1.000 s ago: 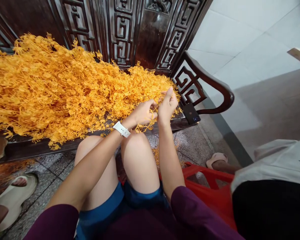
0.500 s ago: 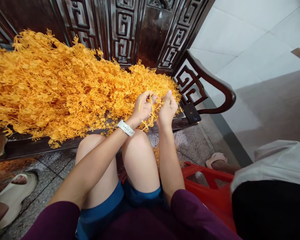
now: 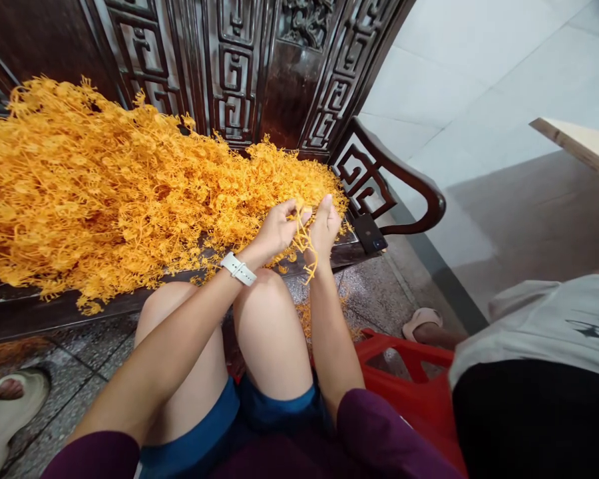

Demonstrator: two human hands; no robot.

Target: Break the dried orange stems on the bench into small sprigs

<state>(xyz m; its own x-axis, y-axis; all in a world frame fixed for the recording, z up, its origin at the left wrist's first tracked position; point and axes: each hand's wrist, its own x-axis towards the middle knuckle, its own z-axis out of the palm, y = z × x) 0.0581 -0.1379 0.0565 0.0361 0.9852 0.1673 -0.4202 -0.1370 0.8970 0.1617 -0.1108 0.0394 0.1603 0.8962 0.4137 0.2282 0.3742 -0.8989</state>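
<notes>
A big heap of orange, branching plastic-like pieces covers the seat of a dark carved wooden bench. In front of the heap's right end, my left hand, with a pale watch on its wrist, pinches an orange branched strand between thumb and fingers. Close beside it on the right is my right hand, its fingers curled and thumb up, at the same strand. The strand hangs down between both hands, over the right wrist. What lies inside the right fingers is hidden.
A dark phone lies at the seat's right end by the curved armrest. Right of my legs stands a red plastic stool, with another person in a light shirt beside it. A wooden board edge juts in at right.
The view has shifted, so the bench and heap sit lower and further left. The strand now hangs lower, across my right wrist, and my left fingers have closed higher on it.
</notes>
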